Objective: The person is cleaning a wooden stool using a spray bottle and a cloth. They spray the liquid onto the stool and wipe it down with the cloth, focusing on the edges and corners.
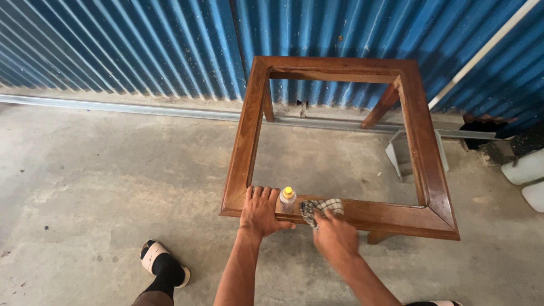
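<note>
A brown wooden table frame [424, 141] with no top panel stands on the concrete floor. My left hand [259, 211] lies flat on its near rail, fingers apart, close beside a small clear bottle with a yellow cap [288, 199] that stands on the rail. My right hand [335, 237] presses a checked cloth [320, 207] onto the same rail, just right of the bottle.
A blue corrugated metal wall [141, 45] runs behind the frame, with a metal rail [113, 106] along its base. White containers [524, 167] sit at the far right. A grey metal piece [396, 156] lies under the frame. My sandalled foot [161, 266] is at lower left.
</note>
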